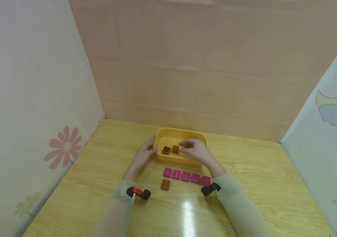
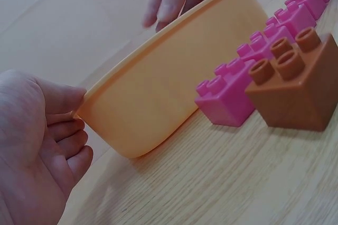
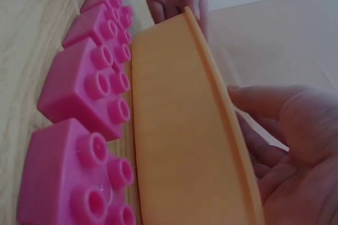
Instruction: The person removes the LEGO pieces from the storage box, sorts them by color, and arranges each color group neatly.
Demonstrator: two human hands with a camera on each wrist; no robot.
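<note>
A yellow plastic bin (image 1: 183,161) stands on the table with two brown toy building bricks inside. My left hand (image 1: 142,156) holds the bin's left end, its thumb at the rim in the left wrist view. Over the bin's right part, my right hand (image 1: 197,150) reaches in with thumb and fingers apart. Its fingertips are close beside one brown brick (image 1: 175,149); contact is not clear. The other brown brick (image 1: 166,150) lies to the left. In the right wrist view the bin wall hides part of the right fingers.
Several pink bricks (image 1: 186,176) form a row in front of the bin. A third brown brick (image 1: 165,184) sits before the row's left end. Behind the wooden table (image 1: 245,184) rises a beige backdrop (image 1: 209,82), with patterned panels at both sides.
</note>
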